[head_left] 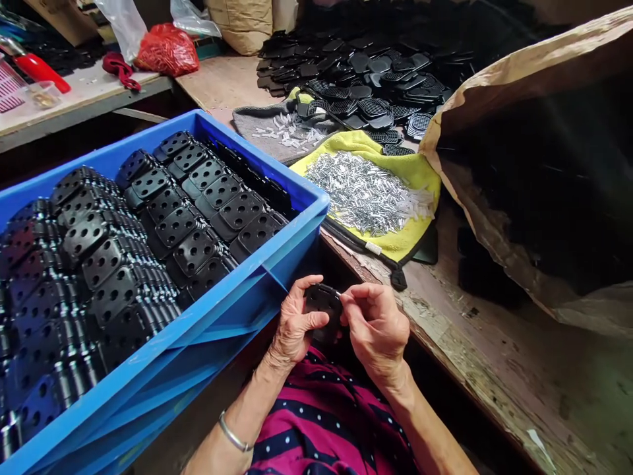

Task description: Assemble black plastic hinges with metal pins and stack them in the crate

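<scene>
My left hand (298, 319) is closed around a black plastic plate (322, 301) with round holes, the thumb lying across its front. At the plate's upper right corner, my right hand (376, 324) is closed in a pinch; whatever small thing its fingertips hold is hidden. Beyond the hands, a heap of small shiny metal pins (363, 191) lies on a yellow cloth (414, 173), with whitish pieces at its right side. To the left stands a blue crate (212, 290) holding rows of stacked black plates with holes (148, 188).
A big pile of black plastic pieces (366, 79) covers the back of the wooden table (445, 336). Small white pieces (291, 130) lie on a grey cloth (257, 119). An open paper sack (469, 92) stands at right. On the left bench sits a red bag (167, 50).
</scene>
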Demonstrator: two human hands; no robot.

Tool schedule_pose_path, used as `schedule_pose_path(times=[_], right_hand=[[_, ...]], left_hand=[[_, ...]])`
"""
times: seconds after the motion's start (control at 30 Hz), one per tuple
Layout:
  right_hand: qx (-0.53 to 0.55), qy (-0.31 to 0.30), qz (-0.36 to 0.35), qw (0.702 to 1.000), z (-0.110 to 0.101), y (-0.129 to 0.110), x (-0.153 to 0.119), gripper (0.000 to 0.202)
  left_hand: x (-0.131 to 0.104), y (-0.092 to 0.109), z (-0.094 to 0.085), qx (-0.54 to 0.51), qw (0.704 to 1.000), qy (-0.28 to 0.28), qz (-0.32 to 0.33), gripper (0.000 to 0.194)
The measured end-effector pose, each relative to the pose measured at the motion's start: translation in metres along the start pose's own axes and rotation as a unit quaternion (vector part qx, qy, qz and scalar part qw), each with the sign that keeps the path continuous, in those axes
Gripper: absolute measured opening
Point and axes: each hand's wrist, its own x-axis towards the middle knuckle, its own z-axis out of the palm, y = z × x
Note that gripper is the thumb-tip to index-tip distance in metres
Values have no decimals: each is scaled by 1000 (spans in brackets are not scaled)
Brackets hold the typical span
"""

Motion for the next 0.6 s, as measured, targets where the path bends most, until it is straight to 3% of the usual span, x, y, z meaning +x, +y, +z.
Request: schedule_pose_path(times=[0.1, 0.17, 0.3, 0.5, 0.6], right_hand=[[-93, -20, -103, 990, -9, -1, 3, 7], [-82, -42, -99, 991, -15, -3, 3, 5], [92, -81, 95, 988, -21, -4, -2, 11], [160, -130, 222, 953, -14, -4, -11, 26], [174, -171, 298, 923, -9, -4, -15, 32]], left_hand=[[-1, 0, -1, 14, 1000, 0, 1, 56], [-5, 2, -2, 32, 999, -12, -8, 59], [-20, 8, -2, 91, 995, -34, -37, 64], [-46, 14, -5, 84, 993, 45, -72, 76], [-57, 17, -12, 95, 990, 49, -94, 69]])
